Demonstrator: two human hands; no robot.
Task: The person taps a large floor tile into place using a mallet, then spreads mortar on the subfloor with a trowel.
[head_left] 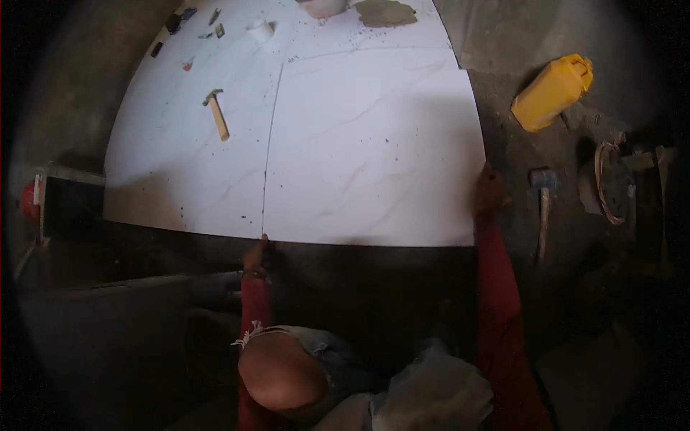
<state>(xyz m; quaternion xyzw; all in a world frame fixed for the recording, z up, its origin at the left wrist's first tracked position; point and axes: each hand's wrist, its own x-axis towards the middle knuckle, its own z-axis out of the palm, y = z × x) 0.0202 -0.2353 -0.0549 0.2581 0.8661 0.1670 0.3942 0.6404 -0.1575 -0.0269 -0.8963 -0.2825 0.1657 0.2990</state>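
My left hand (256,251) is at the front edge of the large white tile (370,147), beside the seam with the adjoining white tile (162,165), its fingers partly in shadow and closed on the edge. My right hand (490,191) grips that tile's right edge with curled fingers. A hammer (218,116) with a wooden handle and greenish head lies on the left tile. Right of my right hand, a mallet (543,194) with a grey head lies on the dark floor. My bare knee (280,370), through torn jeans, is below the tiles.
A yellow bag or container (546,93) lies at upper right, above coiled material (611,179). Small dark pieces (173,23), a white cylinder (261,30), a pale container (321,6) and a grey patch (386,14) sit on the far tiles. A red object (31,202) is behind a frame at far left.
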